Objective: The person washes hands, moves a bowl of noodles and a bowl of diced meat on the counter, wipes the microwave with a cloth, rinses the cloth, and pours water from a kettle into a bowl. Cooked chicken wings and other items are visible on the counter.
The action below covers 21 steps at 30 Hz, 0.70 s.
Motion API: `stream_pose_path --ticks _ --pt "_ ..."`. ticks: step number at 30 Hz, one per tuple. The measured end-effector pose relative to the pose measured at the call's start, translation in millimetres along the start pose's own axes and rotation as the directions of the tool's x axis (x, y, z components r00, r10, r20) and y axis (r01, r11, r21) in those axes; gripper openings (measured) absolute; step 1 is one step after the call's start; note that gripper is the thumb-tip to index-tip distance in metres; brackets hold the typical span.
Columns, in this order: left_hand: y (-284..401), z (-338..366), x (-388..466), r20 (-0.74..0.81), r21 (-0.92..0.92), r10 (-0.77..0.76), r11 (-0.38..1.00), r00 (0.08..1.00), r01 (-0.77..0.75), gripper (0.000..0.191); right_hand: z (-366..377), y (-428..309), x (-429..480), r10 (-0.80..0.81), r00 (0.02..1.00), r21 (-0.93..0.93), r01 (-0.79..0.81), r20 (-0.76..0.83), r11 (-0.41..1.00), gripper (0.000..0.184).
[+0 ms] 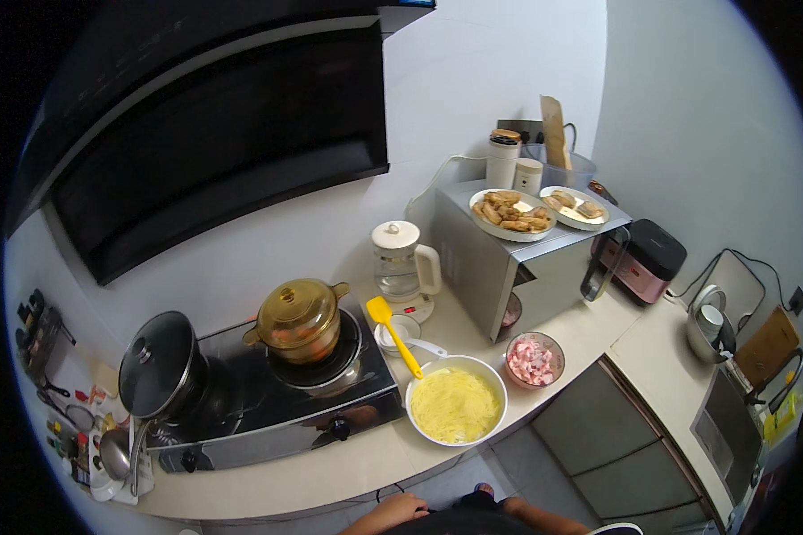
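Observation:
My left hand (403, 506) is low at the bottom edge, below the counter front, with its fingers curled by my dark clothing. Partly hidden beside my body, my right hand (510, 505) hangs down; its fingers are hard to make out. Nearest to both on the counter is a white bowl (409, 408) of yellow shreds, perhaps potato, in liquid. Right of it stands a clear glass bowl (557, 374) with diced raw meat (532, 361). A yellow silicone spatula (395, 338) leans against the white bowl's rim, across small white dishes (396, 332).
An amber glass pot (301, 321) with orange pieces sits on the gas stove (254, 401), beside a lidded wok (157, 364). An electric glass kettle (396, 261) stands behind. Two plates of browned meat (514, 212) top the microwave (542, 281). A sink (726, 428) lies at right.

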<state>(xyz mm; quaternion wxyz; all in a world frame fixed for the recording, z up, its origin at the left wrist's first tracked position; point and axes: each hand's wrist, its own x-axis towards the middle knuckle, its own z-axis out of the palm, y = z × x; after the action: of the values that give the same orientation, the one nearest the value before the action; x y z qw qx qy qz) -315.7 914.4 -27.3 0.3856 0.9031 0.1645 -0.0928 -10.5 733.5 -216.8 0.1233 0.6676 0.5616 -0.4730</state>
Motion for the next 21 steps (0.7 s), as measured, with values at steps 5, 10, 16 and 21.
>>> stream_pose_path --ticks 5,10,16,21 --pt "24 -18 -1 0.052 0.023 -0.033 0.999 0.998 0.032 0.029 36 18 5 0.06 0.996 0.052 -0.056 -0.063 0.997 0.041" --pt "49 -34 -5 -0.135 -0.103 0.086 0.99 0.987 -0.1 0.026 66 50 10 0.042 0.996 0.092 -0.035 -0.074 0.995 0.042" --pt "42 -22 12 -0.069 -0.053 0.111 0.992 0.991 -0.114 0.026 86 63 -4 0.137 0.984 0.21 -0.112 -0.109 0.971 0.044" --pt "46 -19 23 -0.067 -0.023 0.081 0.996 0.994 -0.083 0.026 87 66 -18 0.188 0.97 0.256 -0.144 -0.156 0.956 0.047"
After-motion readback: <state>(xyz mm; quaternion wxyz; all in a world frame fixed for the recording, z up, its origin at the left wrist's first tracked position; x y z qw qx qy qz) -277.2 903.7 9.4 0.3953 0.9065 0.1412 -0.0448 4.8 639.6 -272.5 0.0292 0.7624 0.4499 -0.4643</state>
